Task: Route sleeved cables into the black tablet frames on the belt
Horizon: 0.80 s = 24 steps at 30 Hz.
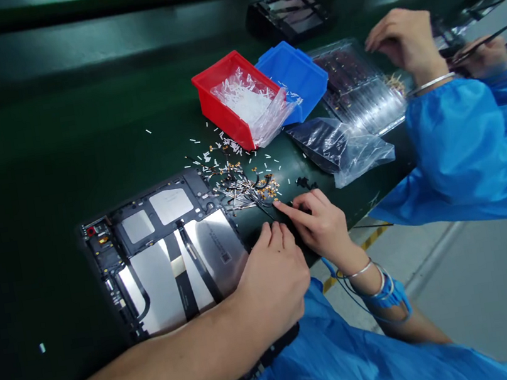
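My left hand [278,272] reaches across the lower right corner of an opened tablet [153,284], its fingers pressed together and pointing down. Whatever they pinch is hidden. Close beside it, my right hand [323,224] has its index finger stretched to the edge of a heap of thin cables [247,191] with gold ends. The other fingers are curled around a dark spot that I cannot make out. Metal plates and black ribbon cables show inside the tablet. Small white strips [208,157] lie scattered around the heap.
Behind the heap stand a red bin [222,109] with white strips in a bag and a blue bin [307,74]. A clear plastic bag [347,147] and a clear tray [357,92] lie to the right. A co-worker's hand [405,43] is above the tray; the other holds tweezers [484,43].
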Each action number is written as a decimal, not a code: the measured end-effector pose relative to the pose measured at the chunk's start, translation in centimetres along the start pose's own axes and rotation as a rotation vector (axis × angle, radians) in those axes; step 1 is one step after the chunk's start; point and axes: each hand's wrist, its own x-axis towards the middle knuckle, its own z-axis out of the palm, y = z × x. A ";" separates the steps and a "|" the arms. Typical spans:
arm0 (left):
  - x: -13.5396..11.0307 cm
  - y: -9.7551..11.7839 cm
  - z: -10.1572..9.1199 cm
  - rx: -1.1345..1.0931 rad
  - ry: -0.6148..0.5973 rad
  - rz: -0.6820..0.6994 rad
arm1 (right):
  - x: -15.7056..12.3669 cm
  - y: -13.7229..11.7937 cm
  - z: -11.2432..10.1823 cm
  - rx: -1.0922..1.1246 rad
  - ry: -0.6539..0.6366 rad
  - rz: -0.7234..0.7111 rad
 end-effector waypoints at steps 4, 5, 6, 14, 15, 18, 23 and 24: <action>0.3 -0.2 0.3 -0.027 0.059 -0.106 | -1.1 0.2 -0.5 0.067 0.003 0.033; 0.4 -0.3 0.3 -0.047 0.045 -0.123 | -1.3 0.3 -0.6 0.110 0.014 0.044; 0.4 -0.4 0.4 -0.066 0.023 -0.131 | -1.5 0.5 -0.7 0.154 0.037 0.066; 0.4 -0.5 0.2 -0.100 -0.081 -0.134 | -1.2 2.6 -0.3 0.020 0.251 0.396; 0.4 -0.5 0.2 -0.099 -0.082 -0.134 | -1.2 2.7 -0.2 -0.004 0.236 0.387; 0.3 -0.5 0.2 -0.094 -0.073 -0.130 | -1.4 2.5 0.0 -0.006 0.235 0.395; 0.3 -0.6 0.1 -0.100 -0.081 -0.116 | -0.9 2.6 -0.4 0.038 0.219 0.443; 0.3 -0.6 0.1 -0.102 -0.086 -0.116 | -0.6 2.7 -0.4 0.011 0.195 0.439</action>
